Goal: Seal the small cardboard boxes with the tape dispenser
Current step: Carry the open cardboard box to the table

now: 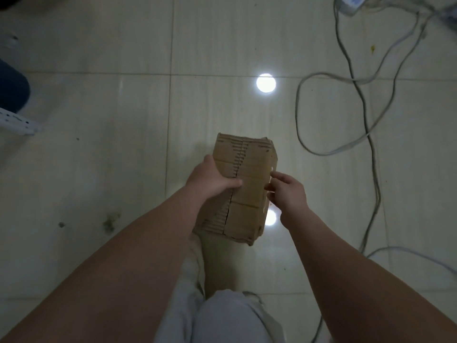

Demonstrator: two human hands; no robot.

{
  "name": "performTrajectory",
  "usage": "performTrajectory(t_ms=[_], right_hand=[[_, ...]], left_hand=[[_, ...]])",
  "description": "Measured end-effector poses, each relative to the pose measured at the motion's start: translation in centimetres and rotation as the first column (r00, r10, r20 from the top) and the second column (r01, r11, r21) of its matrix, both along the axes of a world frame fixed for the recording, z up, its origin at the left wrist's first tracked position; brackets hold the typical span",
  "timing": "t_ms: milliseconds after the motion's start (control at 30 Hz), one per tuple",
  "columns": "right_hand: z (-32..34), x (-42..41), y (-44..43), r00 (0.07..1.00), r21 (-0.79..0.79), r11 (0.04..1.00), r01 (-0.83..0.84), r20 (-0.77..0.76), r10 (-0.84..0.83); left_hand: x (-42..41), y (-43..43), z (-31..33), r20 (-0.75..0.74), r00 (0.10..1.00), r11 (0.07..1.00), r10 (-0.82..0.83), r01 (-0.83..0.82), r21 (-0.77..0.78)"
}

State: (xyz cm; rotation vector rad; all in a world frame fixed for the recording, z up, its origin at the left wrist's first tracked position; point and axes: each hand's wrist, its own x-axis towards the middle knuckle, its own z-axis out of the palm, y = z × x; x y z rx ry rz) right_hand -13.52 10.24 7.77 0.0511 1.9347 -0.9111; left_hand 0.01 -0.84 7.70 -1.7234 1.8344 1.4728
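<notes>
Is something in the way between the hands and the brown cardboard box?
No, nothing visible. The left hand grips the brown corrugated cardboard box on its left side, thumb across the top. The right hand has its fingertips right at the box's right edge.

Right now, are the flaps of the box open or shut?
Shut: the box has both flaps flat, meeting at a middle seam; the left hand grips it.
</notes>
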Motion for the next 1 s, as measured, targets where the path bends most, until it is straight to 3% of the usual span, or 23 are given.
performTrajectory(t_ms=[200, 400, 500, 867, 1000], right_hand=[[12.2, -1.0, -1.8, 0.995, -0.137, 0.989, -0.051, 0.082, 0.063], [25.3, -2.2, -3.1, 0.977, -0.016, 0.978, -0.210, 0.022, 0.210], [31.5, -3.2, -3.7, 0.966, -0.071, 0.967, -0.244, 0.068, 0.249], [49.7, -3.7, -6.6, 0.951, -0.312, 0.899, -0.309, -0.081, 0.299], [54.6, -2.4, -9.1, 0.918, -0.314, 0.864, -0.394, -0.176, 0.355]], left_hand=[[0.5, -2.2, 10.8, -0.136, 0.986, 0.994, 0.093, -0.099, -0.039], [0.0, -3.0, 23.4, -0.288, 0.917, 0.958, 0.276, -0.286, 0.006], [-0.1, -3.6, 29.8, -0.306, 0.913, 0.957, 0.270, -0.289, -0.018], [1.8, -8.1, 48.8, -0.370, 0.832, 0.885, 0.413, -0.463, -0.052], [2.9, -9.9, 53.7, -0.374, 0.804, 0.857, 0.461, -0.513, -0.047]])
